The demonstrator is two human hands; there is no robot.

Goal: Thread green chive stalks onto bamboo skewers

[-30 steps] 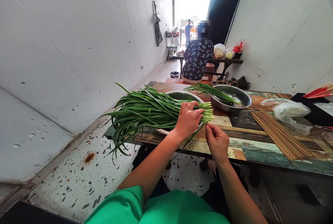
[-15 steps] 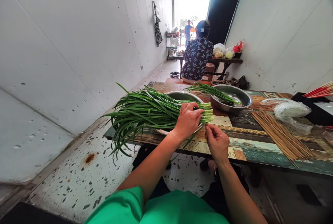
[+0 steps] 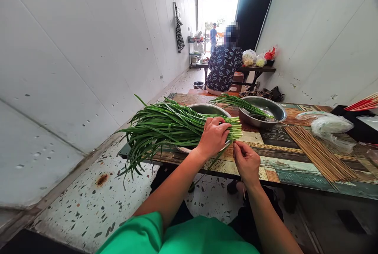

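A big bunch of garlic chives [image 3: 168, 124] lies across a metal bowl [image 3: 206, 108], its long green leaves drooping over the table's left edge. My left hand [image 3: 215, 136] is closed on the bunch close to its pale cut ends. Just below those ends, my right hand [image 3: 246, 161] pinches a thin wooden skewer [image 3: 243, 191], whose lower part sticks out under the palm. The skewer's tip is too small to make out. A second metal bowl [image 3: 280, 119] holds a smaller bunch of chives [image 3: 248, 105] with a stick through its ends.
Many loose skewers [image 3: 321, 155] lie fanned on the patterned table [image 3: 283, 167], right of my hands. Farther right are a plastic bag [image 3: 330, 125] and a black box [image 3: 363, 126] with red-tipped sticks. A person [image 3: 224, 67] sits ahead, back turned, at another table.
Both hands keep nearly the same place and grip. The drooping leaf tips at the left have shifted slightly.
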